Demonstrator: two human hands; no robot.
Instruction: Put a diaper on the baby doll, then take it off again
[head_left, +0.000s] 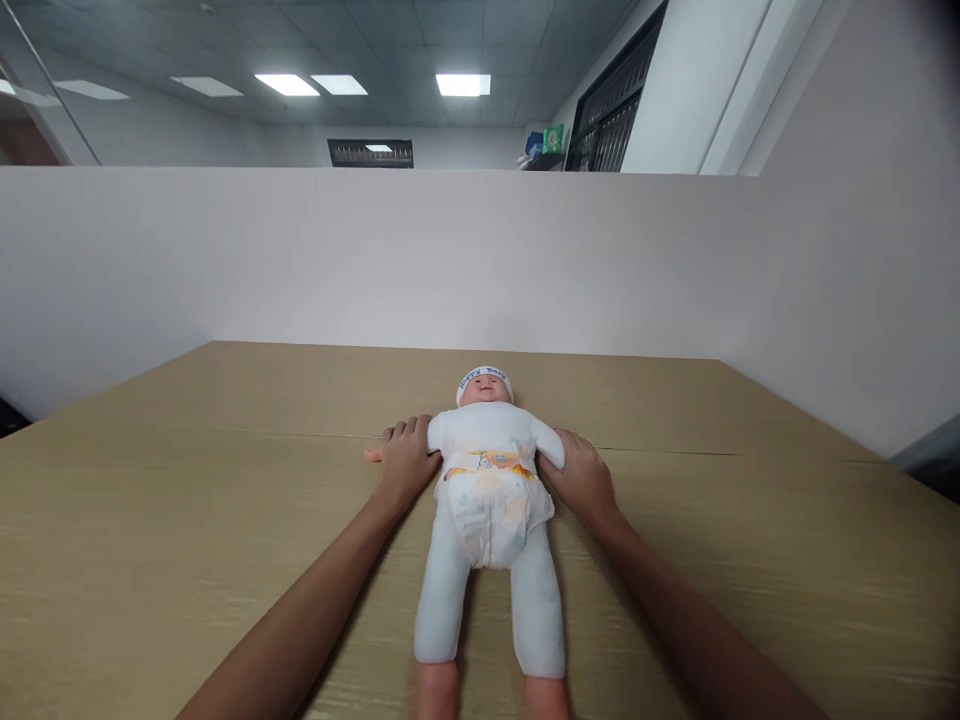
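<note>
doll: a baby doll [486,420] lies on its back in the middle of the worktop [225,520], head away from the wearer, legs toward the near edge of view, feet out of frame.
doll's clothing: white fabric covers the body, arms and upper legs; a white headpiece [484,372] with blue lettering sits round the head.
diaper: a white diaper [491,515] with an orange printed waistband is on the doll, between its waist and the tops of its legs.
left hand: the left hand [407,455] has its grip wrapped over the doll's arm on that side; the doll's small hand [373,454] pokes out beyond the fingers.
right hand: the right hand [581,472] has its grip closed about the end of the doll's other arm, beside the diaper.
worktop: tan, wood-like, with a seam running across behind the hands.
background: a pale wall [480,255] rises behind the worktop; above it show lit ceiling panels [463,85] and a green packet [553,138].
</note>
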